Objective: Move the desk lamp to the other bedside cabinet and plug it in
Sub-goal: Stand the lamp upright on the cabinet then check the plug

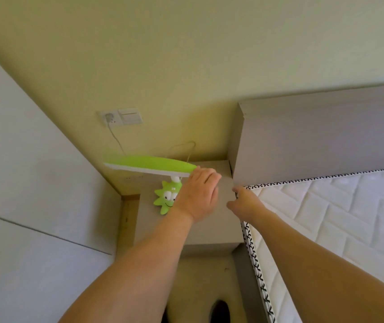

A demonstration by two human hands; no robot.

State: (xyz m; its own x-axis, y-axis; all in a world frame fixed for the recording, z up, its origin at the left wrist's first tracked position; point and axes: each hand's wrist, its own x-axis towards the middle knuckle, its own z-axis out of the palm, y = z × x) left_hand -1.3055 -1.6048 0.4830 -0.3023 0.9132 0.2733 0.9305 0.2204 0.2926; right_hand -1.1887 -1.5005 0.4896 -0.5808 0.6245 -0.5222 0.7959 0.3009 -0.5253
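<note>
The task had barely begun. The green desk lamp (153, 167) stood on the bedside cabinet (200, 220), its plug (109, 117) seated in the wall socket (111, 118) at eleven o'clock from it. The left hand (196, 194) reached by the lamp head's tip; whether it gripped, I couldn't tell. The right hand (244, 202) hung loosely curled, holding nothing. Unplugging, carrying and replugging all remained.

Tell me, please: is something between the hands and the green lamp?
Nothing visible. The left hand is already at the end of the lamp head; the right hand hovers beside it over the cabinet. But the cord remains plugged into the wall socket.
</note>
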